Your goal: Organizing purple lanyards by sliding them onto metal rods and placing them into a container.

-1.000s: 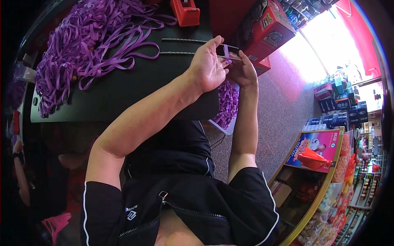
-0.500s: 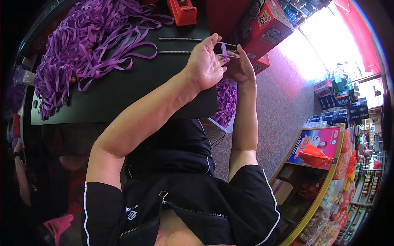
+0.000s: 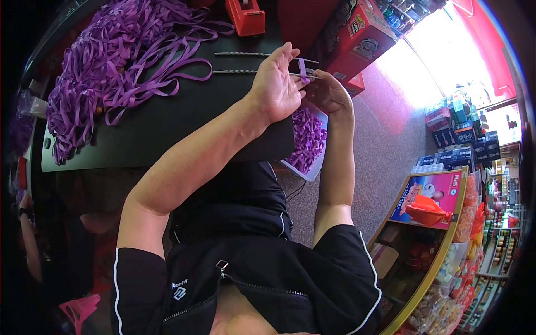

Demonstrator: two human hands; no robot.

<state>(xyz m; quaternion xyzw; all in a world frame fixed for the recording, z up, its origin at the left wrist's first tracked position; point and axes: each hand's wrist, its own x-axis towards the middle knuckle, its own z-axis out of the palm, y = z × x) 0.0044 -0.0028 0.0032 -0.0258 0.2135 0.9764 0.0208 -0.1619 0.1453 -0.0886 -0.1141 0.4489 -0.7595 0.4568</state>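
ribbon, a short purple piece [image 3: 302,67], stretches across two twisted metal rods [image 3: 240,54] near the right edge of the black table [image 3: 167,137]. the rods run side by side with a gap between them, their left lengths over the table, their right ends past its right edge. the left hand [image 3: 276,89] is above the table's right part, palm showing, some fingers raised, others bent toward the ribbon; whether their tips clamp it, i cannot tell. the right hand [image 3: 333,96] is just past the table's right edge, thumb and fingers bent in near the rods' right ends; the tips are partly hidden, so i cannot tell if they pinch anything. on the table's left part lies a tangled heap of purple ribbons [image 3: 111,67], loose loops reaching toward the rods. a red tape dispenser [image 3: 245,21] sits at the table's far side. beyond the table's right edge are a red carton [image 3: 360,39] and, lower, a pale bin [image 3: 310,176] of purple ribbon bits [image 3: 305,137]. well to the table's right is a gold-edged display case [image 3: 432,271].
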